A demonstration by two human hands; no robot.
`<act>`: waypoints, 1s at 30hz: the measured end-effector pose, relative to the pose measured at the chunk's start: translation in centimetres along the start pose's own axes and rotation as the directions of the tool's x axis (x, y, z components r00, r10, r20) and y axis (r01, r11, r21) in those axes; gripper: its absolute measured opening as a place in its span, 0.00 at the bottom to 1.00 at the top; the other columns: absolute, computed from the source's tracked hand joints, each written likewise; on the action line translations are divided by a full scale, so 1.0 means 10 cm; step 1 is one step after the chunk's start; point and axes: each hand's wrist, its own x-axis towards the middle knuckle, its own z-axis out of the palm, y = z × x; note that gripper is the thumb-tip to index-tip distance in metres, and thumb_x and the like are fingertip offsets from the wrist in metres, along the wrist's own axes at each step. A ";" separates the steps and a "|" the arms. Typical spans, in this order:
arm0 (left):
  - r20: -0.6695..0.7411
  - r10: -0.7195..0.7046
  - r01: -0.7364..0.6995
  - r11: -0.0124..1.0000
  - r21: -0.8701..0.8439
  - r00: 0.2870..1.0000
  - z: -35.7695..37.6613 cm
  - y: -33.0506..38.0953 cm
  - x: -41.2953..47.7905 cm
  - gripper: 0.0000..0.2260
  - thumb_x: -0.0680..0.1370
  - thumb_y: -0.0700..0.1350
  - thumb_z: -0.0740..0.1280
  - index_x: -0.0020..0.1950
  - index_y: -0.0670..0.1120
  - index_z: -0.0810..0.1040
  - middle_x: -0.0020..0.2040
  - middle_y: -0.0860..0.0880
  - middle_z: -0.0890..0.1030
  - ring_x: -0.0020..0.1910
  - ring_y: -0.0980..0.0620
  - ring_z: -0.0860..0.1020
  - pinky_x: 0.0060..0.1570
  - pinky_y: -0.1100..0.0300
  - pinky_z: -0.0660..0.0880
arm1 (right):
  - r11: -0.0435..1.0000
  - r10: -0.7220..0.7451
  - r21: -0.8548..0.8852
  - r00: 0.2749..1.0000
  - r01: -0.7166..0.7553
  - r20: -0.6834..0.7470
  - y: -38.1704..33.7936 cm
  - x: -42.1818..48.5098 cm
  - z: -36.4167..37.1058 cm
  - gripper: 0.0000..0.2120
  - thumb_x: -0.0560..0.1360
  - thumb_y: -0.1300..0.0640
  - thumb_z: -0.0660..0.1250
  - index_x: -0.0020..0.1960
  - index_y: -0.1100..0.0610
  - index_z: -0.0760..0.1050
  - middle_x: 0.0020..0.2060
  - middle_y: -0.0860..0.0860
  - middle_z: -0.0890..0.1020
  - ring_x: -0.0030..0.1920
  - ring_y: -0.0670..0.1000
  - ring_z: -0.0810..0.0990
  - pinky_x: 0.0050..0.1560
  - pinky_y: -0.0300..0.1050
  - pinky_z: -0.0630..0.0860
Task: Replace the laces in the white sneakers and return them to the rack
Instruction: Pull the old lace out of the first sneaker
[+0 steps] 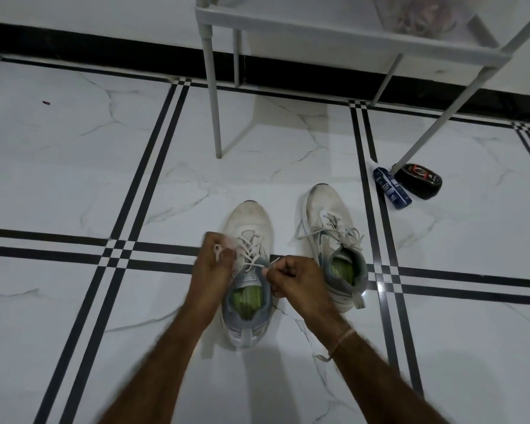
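Observation:
Two white sneakers with grey collars and green insoles stand on the tiled floor, toes pointing away from me. Over the left sneaker my left hand grips one end of its white lace, a small loop showing by the fingers. My right hand pinches the other lace end above the tongue. The right sneaker stands apart to the right, laced, with loose ends lying over its sides. The white rack stands beyond the shoes.
A blue tube and a black round tin lie by the rack's right front leg. A clear bag sits on the rack's shelf. A black skirting runs along the wall behind.

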 end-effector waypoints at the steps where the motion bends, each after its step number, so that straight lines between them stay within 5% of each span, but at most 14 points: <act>1: 0.112 0.161 -0.184 0.951 0.248 0.981 0.00 -0.06 -0.03 0.05 0.81 0.43 0.68 0.49 0.51 0.73 0.43 0.58 0.79 0.41 0.60 0.78 0.41 0.64 0.75 | 1.000 -0.004 -0.009 1.000 0.004 0.001 0.00 -0.01 0.00 0.08 0.74 0.60 0.76 0.37 0.57 0.82 0.31 0.54 0.83 0.33 0.50 0.81 0.38 0.46 0.81; 4: 0.349 0.356 -0.497 0.677 0.543 0.867 -0.02 -0.15 0.06 0.07 0.77 0.45 0.72 0.45 0.52 0.74 0.42 0.54 0.74 0.41 0.58 0.75 0.39 0.61 0.71 | 1.000 -0.003 0.000 1.000 0.003 0.004 -0.02 0.01 0.00 0.08 0.75 0.61 0.76 0.37 0.56 0.82 0.33 0.55 0.84 0.34 0.50 0.82 0.39 0.47 0.82; 6: 0.312 0.380 -0.491 0.658 0.571 0.871 0.01 -0.12 0.06 0.08 0.79 0.43 0.70 0.42 0.50 0.74 0.40 0.53 0.73 0.38 0.57 0.74 0.37 0.61 0.69 | 1.000 -0.005 0.014 1.000 0.005 0.012 -0.02 0.01 0.01 0.09 0.75 0.61 0.76 0.36 0.57 0.81 0.32 0.55 0.84 0.34 0.50 0.82 0.39 0.46 0.82; 8: 0.000 0.169 -0.164 0.954 0.251 0.986 0.04 -0.07 0.06 0.09 0.81 0.41 0.67 0.41 0.49 0.75 0.37 0.54 0.77 0.37 0.58 0.75 0.36 0.66 0.71 | 1.000 0.006 0.015 1.000 -0.006 0.011 0.00 0.02 0.01 0.10 0.75 0.60 0.76 0.36 0.57 0.80 0.31 0.53 0.83 0.33 0.50 0.81 0.38 0.45 0.81; 9: -0.137 -0.058 0.044 0.994 -0.105 0.989 0.01 -0.02 0.08 0.10 0.82 0.40 0.64 0.41 0.48 0.74 0.34 0.54 0.77 0.35 0.57 0.74 0.35 0.66 0.71 | 1.000 0.013 0.015 1.000 -0.013 0.004 0.02 0.02 0.01 0.10 0.74 0.60 0.76 0.36 0.56 0.79 0.30 0.53 0.82 0.33 0.50 0.81 0.38 0.45 0.80; 10: -0.205 -0.251 0.164 0.916 -0.365 0.946 -0.06 -0.02 0.12 0.10 0.83 0.41 0.64 0.42 0.48 0.74 0.33 0.54 0.76 0.34 0.55 0.73 0.36 0.63 0.72 | 1.000 0.010 0.009 1.000 -0.010 -0.003 0.05 0.03 0.00 0.10 0.74 0.60 0.76 0.36 0.56 0.79 0.31 0.52 0.82 0.33 0.50 0.81 0.38 0.46 0.80; 11: -0.236 -0.336 0.207 0.872 -0.444 0.912 -0.14 -0.06 0.17 0.07 0.83 0.42 0.65 0.45 0.48 0.75 0.35 0.53 0.76 0.38 0.53 0.74 0.40 0.60 0.73 | 1.000 0.004 0.007 1.000 -0.004 -0.011 0.07 0.02 -0.01 0.09 0.74 0.59 0.76 0.37 0.56 0.79 0.31 0.52 0.82 0.33 0.50 0.81 0.38 0.47 0.81; 12: -0.246 -0.337 0.246 0.909 -0.336 0.909 -0.20 -0.07 0.19 0.03 0.82 0.46 0.68 0.51 0.48 0.76 0.43 0.52 0.77 0.45 0.51 0.75 0.46 0.57 0.74 | 1.000 -0.015 -0.006 1.000 0.015 -0.023 0.09 0.01 -0.03 0.07 0.73 0.57 0.76 0.40 0.54 0.79 0.33 0.51 0.83 0.35 0.51 0.82 0.39 0.49 0.82; 14: -0.194 -0.231 0.261 0.953 0.151 0.954 -0.22 -0.15 0.11 0.21 0.74 0.55 0.76 0.62 0.53 0.73 0.58 0.53 0.72 0.59 0.52 0.70 0.57 0.55 0.71 | 0.995 -0.088 -0.045 0.996 0.087 -0.018 0.09 -0.01 -0.05 0.07 0.73 0.57 0.74 0.48 0.50 0.78 0.41 0.49 0.82 0.41 0.51 0.84 0.40 0.46 0.82; 16: -0.096 -0.072 0.109 0.881 0.460 0.993 -0.16 -0.16 0.00 0.26 0.66 0.63 0.79 0.60 0.59 0.75 0.59 0.57 0.71 0.60 0.56 0.68 0.58 0.55 0.70 | 0.960 -0.219 -0.169 0.974 0.224 0.047 0.04 -0.01 -0.04 0.13 0.74 0.59 0.72 0.56 0.48 0.75 0.51 0.47 0.81 0.50 0.48 0.83 0.42 0.41 0.81; 19: 0.053 0.086 -0.100 0.902 0.419 0.995 -0.16 -0.16 -0.06 0.16 0.66 0.58 0.80 0.49 0.57 0.80 0.46 0.58 0.78 0.48 0.58 0.76 0.48 0.60 0.75 | 0.847 -0.374 -0.345 0.915 0.404 0.154 -0.06 0.07 0.01 0.17 0.73 0.58 0.68 0.60 0.44 0.76 0.56 0.44 0.77 0.57 0.45 0.80 0.46 0.46 0.82; 22: 0.047 0.081 -0.093 0.922 0.375 0.996 -0.22 -0.16 -0.08 0.09 0.69 0.51 0.81 0.45 0.54 0.83 0.39 0.56 0.82 0.41 0.57 0.80 0.43 0.63 0.78 | 0.747 -0.407 -0.485 0.890 0.454 0.206 -0.10 0.09 0.04 0.16 0.74 0.58 0.70 0.59 0.45 0.78 0.57 0.43 0.75 0.46 0.41 0.78 0.46 0.42 0.79; 26: 0.035 0.083 -0.090 0.909 0.406 0.996 -0.23 -0.16 -0.10 0.07 0.71 0.56 0.75 0.45 0.54 0.86 0.41 0.59 0.84 0.43 0.59 0.81 0.45 0.60 0.78 | 0.602 -0.447 -0.621 0.856 0.502 0.259 -0.16 0.16 0.09 0.10 0.75 0.52 0.73 0.56 0.46 0.78 0.56 0.44 0.74 0.48 0.47 0.80 0.44 0.41 0.74; 30: -0.016 0.063 -0.052 0.920 0.389 0.998 -0.15 -0.14 -0.11 0.01 0.76 0.46 0.75 0.45 0.51 0.85 0.38 0.56 0.85 0.39 0.60 0.82 0.45 0.57 0.81 | 0.478 -0.529 -0.683 0.802 0.552 0.277 -0.19 0.23 0.17 0.06 0.76 0.53 0.72 0.51 0.53 0.79 0.53 0.48 0.77 0.44 0.53 0.81 0.39 0.48 0.76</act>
